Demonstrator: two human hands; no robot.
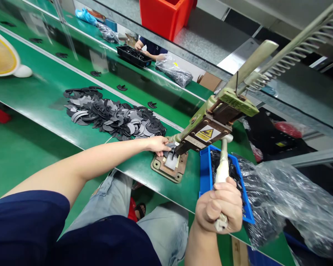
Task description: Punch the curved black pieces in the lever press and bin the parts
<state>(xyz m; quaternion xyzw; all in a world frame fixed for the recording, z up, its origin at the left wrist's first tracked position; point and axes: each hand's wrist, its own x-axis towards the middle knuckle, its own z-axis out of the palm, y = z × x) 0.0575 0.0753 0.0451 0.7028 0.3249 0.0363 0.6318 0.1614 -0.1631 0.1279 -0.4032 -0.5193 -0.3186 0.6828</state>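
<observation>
The left hand (pixel 158 145) pinches a dark grey, curved flat piece (pixel 172 149) between thumb and fingers, over the brown square metal base (pixel 166 173) of a green and brown lever press (pixel 195 117) and under its working end. The right hand (pixel 222 205) is wrapped in a fist around the press's lever handle (pixel 222 170), bound in pale material. The press stands on a long green surface (pixel 41 94), with a heap of black and grey curved pieces (pixel 113 116) lying to its left. On its other side, just behind the lever handle, sits a blue rectangular plastic bin (pixel 205 168) holding black pieces; a large crumpled clear plastic bag (pixel 296 199) lies beside it. Beyond the heap, more black pieces (pixel 122 88) lie spaced out in a row.
</observation>
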